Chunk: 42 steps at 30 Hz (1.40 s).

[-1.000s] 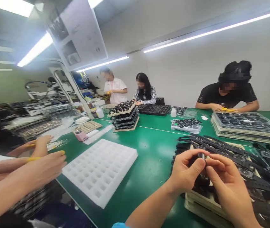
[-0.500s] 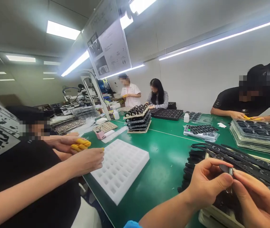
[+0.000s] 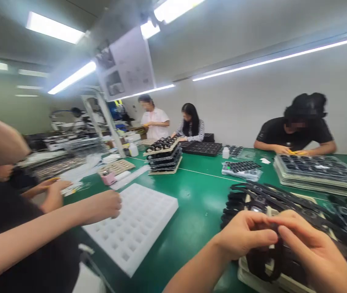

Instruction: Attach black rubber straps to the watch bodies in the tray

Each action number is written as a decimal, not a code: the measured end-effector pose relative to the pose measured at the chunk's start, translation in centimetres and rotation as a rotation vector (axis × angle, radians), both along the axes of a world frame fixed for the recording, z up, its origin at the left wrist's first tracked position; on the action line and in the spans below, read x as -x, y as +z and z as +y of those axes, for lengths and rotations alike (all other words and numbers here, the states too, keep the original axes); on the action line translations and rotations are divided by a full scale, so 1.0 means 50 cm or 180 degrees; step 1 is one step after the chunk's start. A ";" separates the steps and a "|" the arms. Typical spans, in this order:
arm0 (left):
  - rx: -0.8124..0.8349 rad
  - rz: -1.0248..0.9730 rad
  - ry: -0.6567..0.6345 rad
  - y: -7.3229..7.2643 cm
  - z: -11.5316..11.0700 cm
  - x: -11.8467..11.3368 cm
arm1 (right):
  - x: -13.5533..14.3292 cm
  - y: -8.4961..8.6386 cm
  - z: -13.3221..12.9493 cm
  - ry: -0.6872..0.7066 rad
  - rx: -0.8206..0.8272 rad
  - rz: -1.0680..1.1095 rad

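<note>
My left hand (image 3: 249,234) and my right hand (image 3: 306,242) meet at the lower right, fingertips pinched together. Both are closed on a black watch strap (image 3: 265,264), whose dark loop hangs below the fingers. The fingers cover the pinched part, and blur hides its detail. Just beneath and behind my hands lies a pile of black smartwatches with straps (image 3: 271,195), spread over cream trays (image 3: 243,274). Many strap ends stick out over the left side of that pile.
A white foam tray with square pockets (image 3: 152,248) lies on the green table (image 3: 198,228); a co-worker's arm (image 3: 57,224) reaches over it from the left. Stacked trays (image 3: 164,156), a white bottle (image 3: 225,153) and bagged black parts (image 3: 242,169) stand farther back. Other people sit around.
The view has swung slightly right, so the scene has slid left. My hands have drawn closer together, and the small grey piece seen between them is now covered. A co-worker's arm has shifted.
</note>
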<state>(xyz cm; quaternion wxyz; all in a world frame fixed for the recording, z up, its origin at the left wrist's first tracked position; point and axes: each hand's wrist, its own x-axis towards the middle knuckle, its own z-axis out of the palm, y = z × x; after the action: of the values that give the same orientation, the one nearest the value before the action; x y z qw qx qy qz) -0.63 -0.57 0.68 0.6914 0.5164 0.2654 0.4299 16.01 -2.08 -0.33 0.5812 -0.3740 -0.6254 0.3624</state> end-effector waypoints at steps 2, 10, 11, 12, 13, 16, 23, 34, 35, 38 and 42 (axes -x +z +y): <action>0.0078 -0.0033 -0.0074 0.005 0.007 0.006 | -0.005 0.026 -0.006 0.0271 0.0240 -0.0036; 0.0341 0.0032 -0.0564 -0.006 0.014 -0.024 | 0.001 0.028 0.011 -0.0038 0.0891 0.1293; 0.0367 0.0017 -0.0562 -0.010 0.014 -0.027 | -0.001 0.025 0.011 -0.0066 0.0932 0.1434; 0.0388 -0.0027 -0.0578 -0.015 0.016 -0.029 | -0.002 0.024 0.012 -0.0094 0.0951 0.1528; 0.0402 -0.0098 -0.0637 -0.021 0.018 -0.031 | -0.002 0.024 0.013 -0.0125 0.0953 0.1573; 0.0436 -0.0378 -0.1067 -0.037 0.026 -0.034 | 0.001 0.030 0.018 -0.0297 0.0888 0.1609; 0.0567 -0.0627 -0.1501 -0.055 0.035 -0.032 | 0.007 0.041 0.026 -0.0615 0.0695 0.1755; 0.0279 -0.0715 -0.0794 -0.027 0.030 -0.034 | 0.019 0.037 0.017 0.0729 0.1161 0.1019; 0.0343 -0.0731 -0.0770 -0.026 0.028 -0.035 | 0.022 0.038 0.015 0.0687 0.1163 0.1112; 0.0488 -0.0808 -0.0671 -0.020 0.023 -0.037 | 0.028 0.041 0.010 0.0595 0.1291 0.1254; 0.0399 -0.0708 -0.0757 -0.013 0.020 -0.040 | 0.033 0.046 0.007 0.0531 0.1443 0.1316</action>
<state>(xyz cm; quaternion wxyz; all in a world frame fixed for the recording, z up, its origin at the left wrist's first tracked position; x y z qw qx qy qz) 1.36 0.40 0.02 0.7934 0.4493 0.1506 0.3821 14.38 -1.71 1.95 0.5661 -0.3598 -0.4258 0.6072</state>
